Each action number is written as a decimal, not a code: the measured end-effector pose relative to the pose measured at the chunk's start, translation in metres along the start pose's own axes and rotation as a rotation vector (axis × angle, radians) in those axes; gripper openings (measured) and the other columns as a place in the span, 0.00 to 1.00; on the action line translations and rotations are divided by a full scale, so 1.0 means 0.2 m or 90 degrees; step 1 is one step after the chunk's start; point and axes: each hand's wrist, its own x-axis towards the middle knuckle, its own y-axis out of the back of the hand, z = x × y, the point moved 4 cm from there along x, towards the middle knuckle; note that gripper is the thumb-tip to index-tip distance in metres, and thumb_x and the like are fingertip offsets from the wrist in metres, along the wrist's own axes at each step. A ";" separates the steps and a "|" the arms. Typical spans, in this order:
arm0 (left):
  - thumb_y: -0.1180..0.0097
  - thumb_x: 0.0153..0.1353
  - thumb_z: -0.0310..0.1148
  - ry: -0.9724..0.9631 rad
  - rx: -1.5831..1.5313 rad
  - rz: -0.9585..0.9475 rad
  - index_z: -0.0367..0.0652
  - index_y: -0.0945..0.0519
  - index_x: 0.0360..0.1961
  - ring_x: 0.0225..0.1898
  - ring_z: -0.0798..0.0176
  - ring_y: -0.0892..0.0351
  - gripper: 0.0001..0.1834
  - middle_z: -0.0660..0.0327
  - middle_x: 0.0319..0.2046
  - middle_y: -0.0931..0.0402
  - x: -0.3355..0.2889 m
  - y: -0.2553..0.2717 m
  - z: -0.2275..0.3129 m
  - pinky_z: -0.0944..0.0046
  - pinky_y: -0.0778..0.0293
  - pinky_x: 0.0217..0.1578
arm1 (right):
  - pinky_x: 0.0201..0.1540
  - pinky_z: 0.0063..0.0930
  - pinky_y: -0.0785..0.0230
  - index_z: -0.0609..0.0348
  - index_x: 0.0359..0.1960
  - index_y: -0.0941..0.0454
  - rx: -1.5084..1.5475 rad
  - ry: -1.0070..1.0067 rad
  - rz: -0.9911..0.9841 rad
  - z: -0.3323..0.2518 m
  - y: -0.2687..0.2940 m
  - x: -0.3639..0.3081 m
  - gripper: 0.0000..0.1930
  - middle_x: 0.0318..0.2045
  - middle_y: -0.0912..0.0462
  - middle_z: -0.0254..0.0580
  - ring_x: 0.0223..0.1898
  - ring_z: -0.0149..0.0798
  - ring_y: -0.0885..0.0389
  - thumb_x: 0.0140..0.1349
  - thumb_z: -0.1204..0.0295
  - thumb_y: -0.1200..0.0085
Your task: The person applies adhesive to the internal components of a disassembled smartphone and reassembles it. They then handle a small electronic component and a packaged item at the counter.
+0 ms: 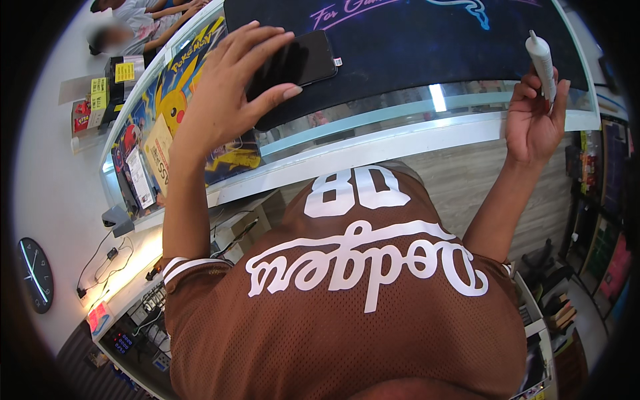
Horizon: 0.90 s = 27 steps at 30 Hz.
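Note:
A black smartphone (301, 61) lies on the dark printed mat (400, 50), with a small white tag at its right edge. Over its left end is my left hand (237, 83), palm down with fingers stretched and thumb apart. Whether the fingertips touch the phone I cannot tell; part of it is hidden under them. Off to the right, above the mat's front corner, my right hand (535, 123) grips a white squeeze tube (543, 67) that stands upright, its narrow nozzle pointing up. The fingers wrap the lower part of the tube.
The mat lies on a glass counter with a white front edge (400, 127). A colourful cartoon mat (173, 103) and a paper slip (139, 177) are at the left. Boxes (100, 93) and other people (143, 27) are beyond. A wall clock (35, 275) hangs at far left.

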 end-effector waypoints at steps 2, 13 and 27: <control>0.39 0.63 0.52 -0.012 -0.015 -0.057 0.51 0.29 0.68 0.73 0.50 0.42 0.35 0.61 0.70 0.34 -0.04 0.00 0.03 0.47 0.48 0.72 | 0.40 0.27 0.24 0.67 0.51 0.23 -0.002 0.006 0.007 0.00 0.01 0.00 0.19 0.43 0.19 0.53 0.40 0.40 0.18 0.72 0.61 0.44; 0.50 0.69 0.53 0.033 -0.034 -0.123 0.46 0.37 0.74 0.77 0.51 0.48 0.37 0.58 0.75 0.42 -0.21 -0.12 0.07 0.45 0.59 0.75 | 0.36 0.23 0.26 0.63 0.53 0.24 -0.070 0.058 0.112 0.02 0.04 -0.07 0.20 0.38 0.19 0.44 0.35 0.34 0.19 0.72 0.58 0.45; 0.54 0.69 0.59 0.074 -0.076 -0.057 0.47 0.38 0.74 0.76 0.53 0.47 0.39 0.61 0.74 0.40 -0.17 -0.11 0.10 0.40 0.71 0.75 | 0.32 0.21 0.22 0.57 0.48 0.23 -0.043 0.079 0.185 0.12 -0.08 -0.04 0.19 0.38 0.18 0.39 0.32 0.31 0.17 0.68 0.54 0.40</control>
